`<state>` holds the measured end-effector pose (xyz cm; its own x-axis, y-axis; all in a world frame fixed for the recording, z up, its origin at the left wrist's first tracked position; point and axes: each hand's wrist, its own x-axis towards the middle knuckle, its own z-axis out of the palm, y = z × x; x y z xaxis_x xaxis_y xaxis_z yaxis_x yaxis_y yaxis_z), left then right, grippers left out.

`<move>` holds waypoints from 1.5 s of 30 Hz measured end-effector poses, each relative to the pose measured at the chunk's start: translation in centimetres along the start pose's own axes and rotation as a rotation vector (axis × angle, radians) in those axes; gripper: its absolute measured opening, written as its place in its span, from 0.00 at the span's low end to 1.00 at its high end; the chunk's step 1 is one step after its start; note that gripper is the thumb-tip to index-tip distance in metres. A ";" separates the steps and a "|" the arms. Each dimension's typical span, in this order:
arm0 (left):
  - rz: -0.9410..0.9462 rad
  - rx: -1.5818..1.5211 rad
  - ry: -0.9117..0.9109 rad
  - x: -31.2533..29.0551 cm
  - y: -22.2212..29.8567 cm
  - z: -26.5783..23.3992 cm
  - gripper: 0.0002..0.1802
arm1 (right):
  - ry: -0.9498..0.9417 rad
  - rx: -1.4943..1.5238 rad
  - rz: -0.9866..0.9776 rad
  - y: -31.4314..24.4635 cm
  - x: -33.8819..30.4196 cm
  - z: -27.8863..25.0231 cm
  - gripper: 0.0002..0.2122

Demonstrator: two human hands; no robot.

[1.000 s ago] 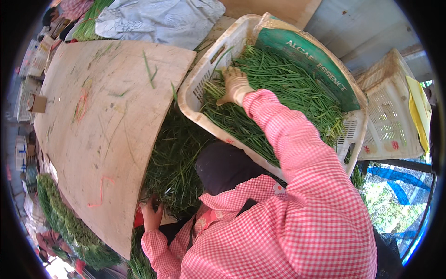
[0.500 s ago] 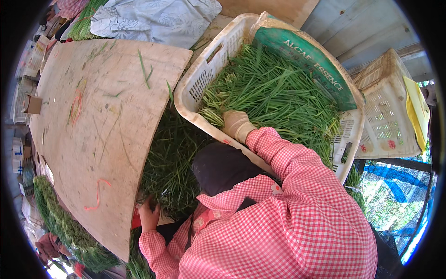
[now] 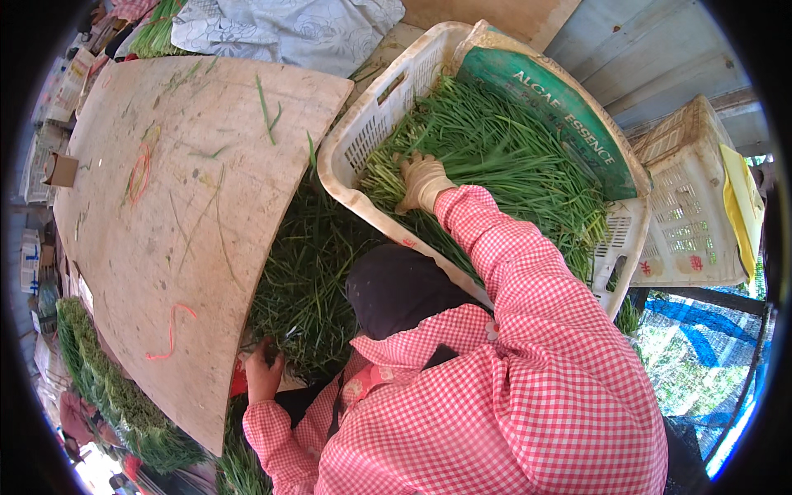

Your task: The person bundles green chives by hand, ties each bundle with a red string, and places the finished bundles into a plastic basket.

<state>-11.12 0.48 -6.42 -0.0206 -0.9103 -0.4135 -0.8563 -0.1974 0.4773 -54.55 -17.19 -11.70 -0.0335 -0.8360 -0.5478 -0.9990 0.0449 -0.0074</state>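
A beige work glove covers my right hand (image 3: 424,181), which lies on long green chives (image 3: 503,157) in a white plastic crate (image 3: 363,202). Its fingers are spread beside the pale stalk ends, with nothing visibly lifted. My left hand (image 3: 264,378) is bare and low beside the wooden board's edge. Its fingers and thumb are bent but apart, near dark loose greens (image 3: 309,264); the fingertips are partly hard to make out. Both sleeves are red-and-white checked. A rounded dark cloth shape (image 3: 404,289) sits between my arms.
A large wooden board (image 3: 190,181) with stray leaves and red ties fills the left. Green sacking (image 3: 536,115) lines the crate's far side. Another crate (image 3: 689,206) stands at right. Bundled greens (image 3: 124,388) lie beyond the board, and pale patterned cloth (image 3: 285,33) lies at the back.
My right hand has moved slightly up on the chives, and its fingers now show spread out. My left hand stays near the board's edge. The whole view has shifted a little.
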 end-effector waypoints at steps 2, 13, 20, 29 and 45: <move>0.004 -0.008 -0.006 0.0 -0.7 0.1 0.21 | 0.060 0.125 -0.015 0.2 -1.0 0.2 0.40; 0.003 -0.107 -0.034 0.7 0.3 0.1 0.21 | -0.132 -0.249 -0.117 -1.6 -4.6 -0.6 0.28; 0.035 -0.063 -0.035 0.4 1.2 -0.1 0.22 | -0.216 -0.169 -0.124 -1.1 -1.4 1.6 0.42; 0.120 0.034 0.085 0.7 -2.2 1.0 0.21 | -0.001 0.397 -0.155 1.5 -4.6 0.0 0.41; 0.666 0.151 0.097 6.3 31.0 5.6 0.56 | 0.230 1.623 -0.605 15.1 -18.8 -2.1 0.43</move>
<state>-40.66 -9.36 1.45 -0.5270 -0.8498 0.0054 -0.7397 0.4618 0.4894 -69.09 -1.90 0.27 0.1537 -0.9876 -0.0332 0.1652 0.0588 -0.9845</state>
